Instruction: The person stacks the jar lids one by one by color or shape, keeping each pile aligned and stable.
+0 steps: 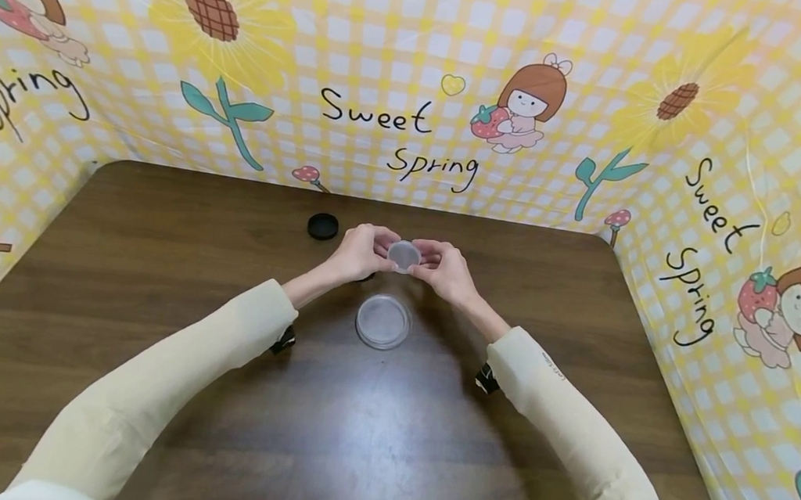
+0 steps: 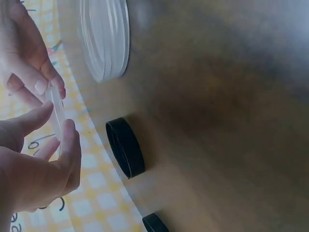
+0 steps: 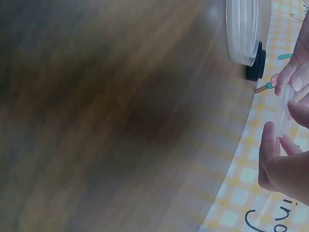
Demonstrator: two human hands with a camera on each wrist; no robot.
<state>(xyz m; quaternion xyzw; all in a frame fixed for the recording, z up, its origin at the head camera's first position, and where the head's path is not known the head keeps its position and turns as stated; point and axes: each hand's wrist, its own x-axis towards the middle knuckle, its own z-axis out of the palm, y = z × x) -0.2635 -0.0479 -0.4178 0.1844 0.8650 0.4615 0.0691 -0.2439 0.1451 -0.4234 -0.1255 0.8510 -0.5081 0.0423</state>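
Observation:
Between my two hands, a small translucent round disc (image 1: 404, 256) is held up over the far middle of the table. My left hand (image 1: 361, 248) pinches its left edge between thumb and fingers, and my right hand (image 1: 447, 271) pinches the right edge. Seen edge-on in the left wrist view, the disc (image 2: 57, 112) looks thin, with a low rim. Just nearer than the hands lies a larger clear round dish (image 1: 384, 322). A black round cap (image 2: 125, 147) sits on the table below my left hand, mostly hidden by it in the head view.
Another black round cap (image 1: 322, 226) rests left of my left hand, near the table's back edge. The brown wooden table (image 1: 216, 439) is bordered at the back and sides by a yellow checked cloth (image 1: 388, 45) with printed flowers and figures.

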